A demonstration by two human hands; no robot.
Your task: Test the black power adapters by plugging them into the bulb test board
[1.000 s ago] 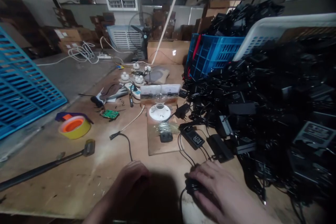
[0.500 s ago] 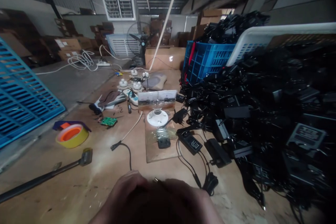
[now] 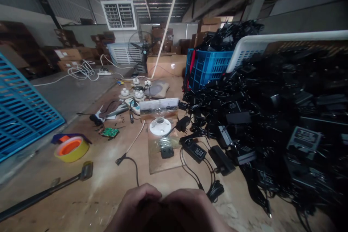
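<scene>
My left hand (image 3: 137, 206) and my right hand (image 3: 190, 210) are pressed together at the bottom middle, backs up, fingers curled in. What they hold is hidden. A thin black cable (image 3: 133, 165) runs from the table toward my left hand. Just right of my right hand lies a coiled black cord (image 3: 216, 190) leading to a black power adapter (image 3: 194, 149). Beyond them a clear board (image 3: 160, 161) carries a white lamp socket (image 3: 160, 126) and a small black block (image 3: 166, 152).
A large heap of black adapters and cables (image 3: 272, 116) fills the right side, with a blue crate (image 3: 208, 67) and a white basket (image 3: 261, 45) behind. On the left lie a hammer (image 3: 46, 190), a yellow tape roll (image 3: 71, 148), a green circuit board (image 3: 110, 132) and a blue crate (image 3: 21, 112).
My right hand let go of the coiled black cord and came left to meet my left hand. The view tilted up slightly.
</scene>
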